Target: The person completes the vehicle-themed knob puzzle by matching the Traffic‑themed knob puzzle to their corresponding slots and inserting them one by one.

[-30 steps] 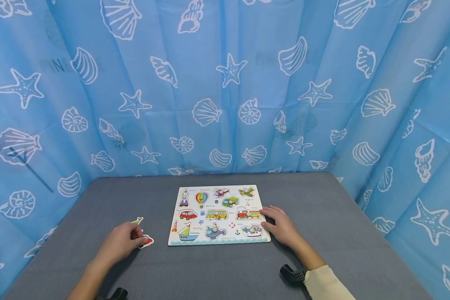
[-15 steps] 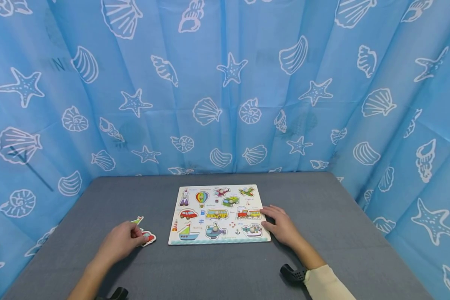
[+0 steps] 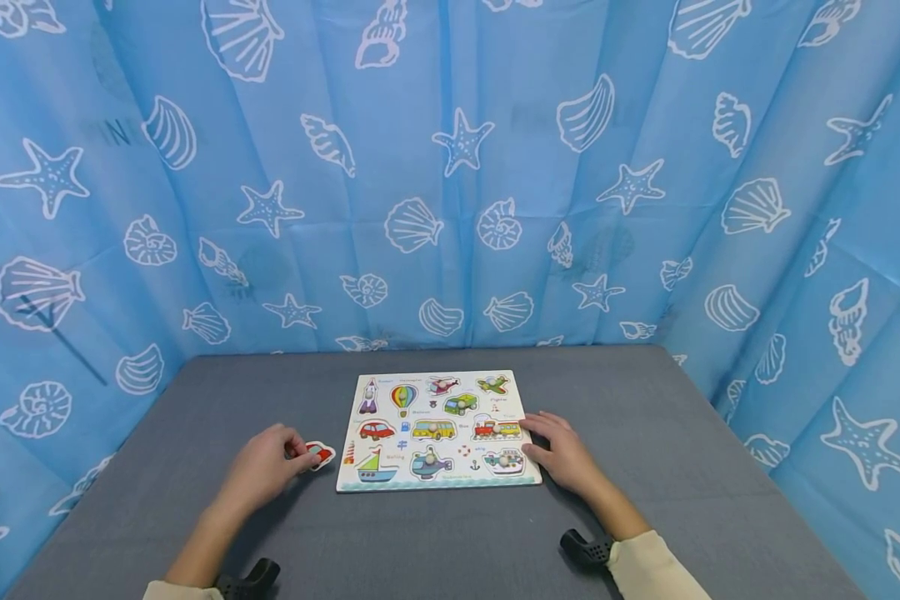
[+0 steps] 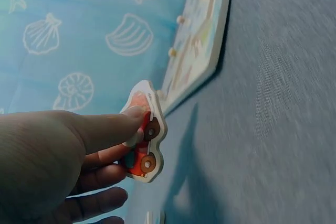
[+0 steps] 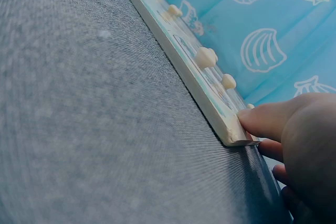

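My left hand (image 3: pixel 266 468) pinches a red car puzzle piece (image 3: pixel 321 454) between thumb and fingers, just left of the puzzle board (image 3: pixel 390 485). In the left wrist view the car piece (image 4: pixel 143 157) stands tilted above the cloth, showing brown wheels and a pale rim. The board bears vehicle pictures, many with small wooden knobs. Its car picture (image 3: pixel 376 430) and sailboat picture (image 3: pixel 377 468) show no knob. My right hand (image 3: pixel 566 454) rests on the board's right edge; in the right wrist view its thumb touches the top near the corner, other fingers beside the edge.
A grey cloth-covered table (image 3: pixel 450 546) lies under everything. Blue shell-patterned curtains (image 3: pixel 457 167) hang behind and at both sides. A small pale-edged object (image 4: pixel 155 217) shows at the bottom of the left wrist view, mostly cut off. Each wrist wears a black mount (image 3: pixel 587 548).
My left hand has moved right and slightly away from me with the car piece, towards the board. The green-and-red tip beside that hand is now out of sight. My right hand stays put.
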`<control>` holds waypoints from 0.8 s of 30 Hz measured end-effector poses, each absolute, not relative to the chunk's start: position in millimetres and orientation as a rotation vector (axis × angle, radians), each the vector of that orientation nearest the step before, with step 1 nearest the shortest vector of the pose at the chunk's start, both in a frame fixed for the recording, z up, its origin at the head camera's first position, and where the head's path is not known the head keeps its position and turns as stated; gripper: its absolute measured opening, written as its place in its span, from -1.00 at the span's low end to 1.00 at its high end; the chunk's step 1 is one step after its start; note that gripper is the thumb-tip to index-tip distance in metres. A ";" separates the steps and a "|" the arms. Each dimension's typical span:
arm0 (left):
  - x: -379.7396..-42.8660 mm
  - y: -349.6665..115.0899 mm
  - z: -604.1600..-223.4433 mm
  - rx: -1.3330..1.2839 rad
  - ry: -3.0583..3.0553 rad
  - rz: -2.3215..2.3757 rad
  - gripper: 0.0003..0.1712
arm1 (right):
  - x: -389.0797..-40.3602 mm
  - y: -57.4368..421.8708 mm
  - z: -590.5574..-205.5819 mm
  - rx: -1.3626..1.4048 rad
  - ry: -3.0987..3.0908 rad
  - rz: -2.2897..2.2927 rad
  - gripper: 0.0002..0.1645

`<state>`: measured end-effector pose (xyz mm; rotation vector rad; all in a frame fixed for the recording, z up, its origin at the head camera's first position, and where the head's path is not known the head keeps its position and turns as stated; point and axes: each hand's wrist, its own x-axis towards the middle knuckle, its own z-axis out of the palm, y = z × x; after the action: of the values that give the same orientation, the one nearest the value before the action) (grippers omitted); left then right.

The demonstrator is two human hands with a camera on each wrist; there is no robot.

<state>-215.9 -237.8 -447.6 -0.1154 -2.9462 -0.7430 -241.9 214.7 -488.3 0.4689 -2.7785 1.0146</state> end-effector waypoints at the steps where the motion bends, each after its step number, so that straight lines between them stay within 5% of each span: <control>1: -217.4 -235.1 -447.0 -0.123 -2.937 -0.742 -0.72 | -241.7 214.7 -488.1 0.468 -2.779 1.013 -0.51; 24: -258.1 -176.5 -457.6 -0.246 -2.756 -0.812 -0.72 | -239.4 212.7 -485.4 0.459 -2.780 1.022 -0.52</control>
<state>-258.1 -176.5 -457.6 -0.2455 -2.7556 -0.8120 -239.4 212.7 -485.4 0.4594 -2.7800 1.0222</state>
